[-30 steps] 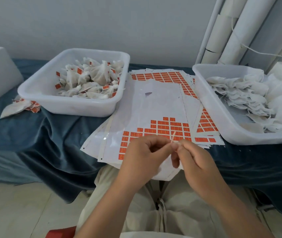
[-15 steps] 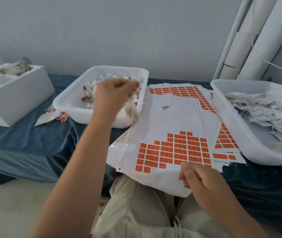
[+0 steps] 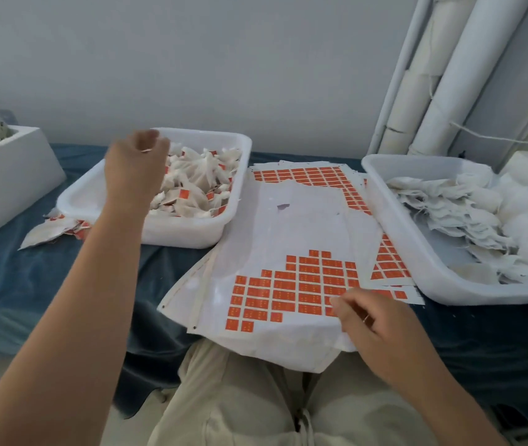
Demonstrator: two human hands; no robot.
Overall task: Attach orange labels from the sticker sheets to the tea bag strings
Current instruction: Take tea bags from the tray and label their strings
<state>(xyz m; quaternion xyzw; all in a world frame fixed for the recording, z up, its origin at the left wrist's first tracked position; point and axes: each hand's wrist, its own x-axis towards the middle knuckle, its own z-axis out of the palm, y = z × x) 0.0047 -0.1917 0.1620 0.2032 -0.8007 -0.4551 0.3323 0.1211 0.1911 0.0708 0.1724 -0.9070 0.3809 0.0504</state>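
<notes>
Blue cloth [image 3: 15,278] lies over the desk [image 3: 481,333], with sticker sheets [image 3: 304,220] in the middle. Left of the sheets a white tub [image 3: 192,233] holds labelled tea bags [image 3: 198,188]; right of them a second tub [image 3: 449,292] holds plain tea bags [image 3: 449,217]. The left hand [image 3: 135,175] hangs curled over the white tub, and the right hand [image 3: 375,320] has bent fingers [image 3: 340,302] touching orange labels [image 3: 288,284] on the sheets; I cannot tell if either holds anything.

free: over sticker sheets [image 3: 307,217] | flanks: left tub [image 3: 188,235], right tub [image 3: 397,236], walls raised
</notes>
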